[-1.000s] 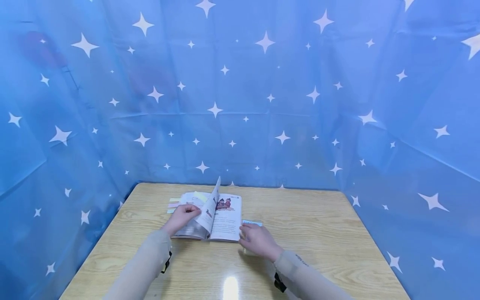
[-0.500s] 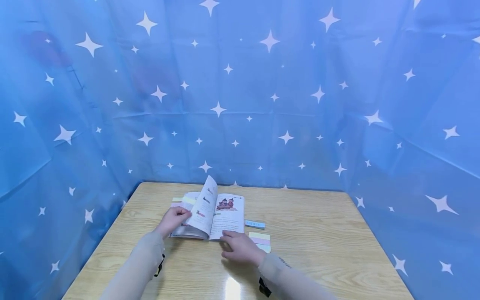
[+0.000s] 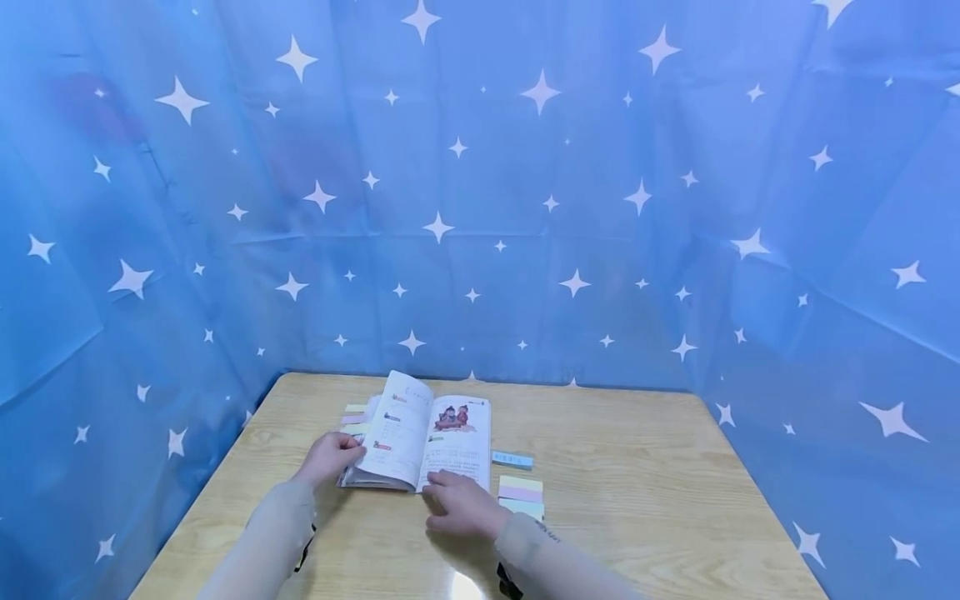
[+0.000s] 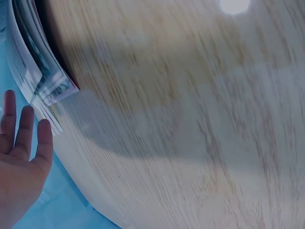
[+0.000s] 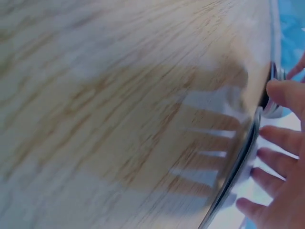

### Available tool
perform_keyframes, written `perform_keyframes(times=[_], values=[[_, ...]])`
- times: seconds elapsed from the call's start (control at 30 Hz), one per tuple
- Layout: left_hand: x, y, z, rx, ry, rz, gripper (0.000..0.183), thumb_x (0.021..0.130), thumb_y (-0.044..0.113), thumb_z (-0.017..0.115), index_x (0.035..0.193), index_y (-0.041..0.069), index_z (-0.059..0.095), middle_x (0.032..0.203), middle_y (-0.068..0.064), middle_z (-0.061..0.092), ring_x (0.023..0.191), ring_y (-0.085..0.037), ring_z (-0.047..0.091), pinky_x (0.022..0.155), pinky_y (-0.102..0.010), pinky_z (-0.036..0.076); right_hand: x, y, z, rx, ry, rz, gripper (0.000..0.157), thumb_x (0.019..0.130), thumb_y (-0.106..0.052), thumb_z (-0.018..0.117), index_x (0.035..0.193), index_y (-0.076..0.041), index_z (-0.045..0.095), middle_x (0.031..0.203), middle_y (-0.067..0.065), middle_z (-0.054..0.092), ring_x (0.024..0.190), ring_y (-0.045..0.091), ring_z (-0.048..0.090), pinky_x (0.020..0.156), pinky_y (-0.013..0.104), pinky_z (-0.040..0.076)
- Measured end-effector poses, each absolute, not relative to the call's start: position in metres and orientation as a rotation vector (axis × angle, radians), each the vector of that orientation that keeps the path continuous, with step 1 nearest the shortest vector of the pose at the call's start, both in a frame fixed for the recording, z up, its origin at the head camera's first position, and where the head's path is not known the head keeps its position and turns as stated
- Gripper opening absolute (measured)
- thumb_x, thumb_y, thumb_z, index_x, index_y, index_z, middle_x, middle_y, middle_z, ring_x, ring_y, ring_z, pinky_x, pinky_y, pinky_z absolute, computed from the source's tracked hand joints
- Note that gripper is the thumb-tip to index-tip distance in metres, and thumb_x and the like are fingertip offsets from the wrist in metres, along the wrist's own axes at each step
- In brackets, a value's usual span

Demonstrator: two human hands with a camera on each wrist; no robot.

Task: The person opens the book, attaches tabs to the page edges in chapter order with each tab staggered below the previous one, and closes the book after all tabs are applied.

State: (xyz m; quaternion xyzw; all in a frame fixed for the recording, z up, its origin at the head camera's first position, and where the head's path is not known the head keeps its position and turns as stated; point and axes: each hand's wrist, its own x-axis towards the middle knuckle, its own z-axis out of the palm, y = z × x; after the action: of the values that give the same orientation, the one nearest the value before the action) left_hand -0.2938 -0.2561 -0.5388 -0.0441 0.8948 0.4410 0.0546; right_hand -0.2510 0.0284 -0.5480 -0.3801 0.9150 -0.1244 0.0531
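An open book (image 3: 457, 446) lies on the wooden table, with a picture of two figures on its right page. Its left page (image 3: 400, 429) is lifted and curves toward the left. My left hand (image 3: 330, 458) pinches that page near its lower outer corner; in the left wrist view three fingers (image 4: 25, 131) stick out, while thumb and forefinger are out of sight. My right hand (image 3: 463, 502) rests with its fingers spread on the lower part of the right page, near the spine. In the right wrist view its fingers (image 5: 281, 140) reach over the book's lower edge.
Right of the book lie a blue strip with writing (image 3: 513, 460) and a pad of coloured sticky notes (image 3: 521, 492). More coloured tabs (image 3: 354, 414) show past the book's left edge. A blue star-printed curtain (image 3: 480, 192) surrounds the table (image 3: 637, 483).
My left hand has drawn the upright page over to the left and down. My right hand has moved left from the sticky notes onto the right page, uncovering the notes and blue strip.
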Motion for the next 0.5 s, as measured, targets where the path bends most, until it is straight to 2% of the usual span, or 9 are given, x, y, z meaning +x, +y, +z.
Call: perform_keyframes(times=[0.17,0.5], values=[[-0.2925,-0.2639,-0.5461,-0.131,2.799,1.184,0.022,0.087,0.016,0.069,0.069,0.008,0.06,0.071,-0.002,0.056,0.064,-0.017,0.047,0.055,-0.028,0.037,-0.2473,0.0255,-0.5511,-1.111,2.753,-0.393,0.056,0.086,-0.039,0.067,0.134,-0.011,0.058,0.145,0.009,0.047,0.133,0.026,0.044,0.111,0.035,0.034],[-0.2878,-0.2604,-0.5387,-0.103,2.897,0.92,0.019,0.085,0.018,0.069,0.069,0.01,0.061,0.066,-0.002,0.052,0.059,-0.017,0.048,0.052,-0.029,0.037,-0.2484,0.0278,-0.5544,-1.025,2.731,-0.428,0.059,0.085,-0.039,0.068,0.136,-0.013,0.056,0.147,0.006,0.045,0.135,0.026,0.041,0.111,0.04,0.034]])
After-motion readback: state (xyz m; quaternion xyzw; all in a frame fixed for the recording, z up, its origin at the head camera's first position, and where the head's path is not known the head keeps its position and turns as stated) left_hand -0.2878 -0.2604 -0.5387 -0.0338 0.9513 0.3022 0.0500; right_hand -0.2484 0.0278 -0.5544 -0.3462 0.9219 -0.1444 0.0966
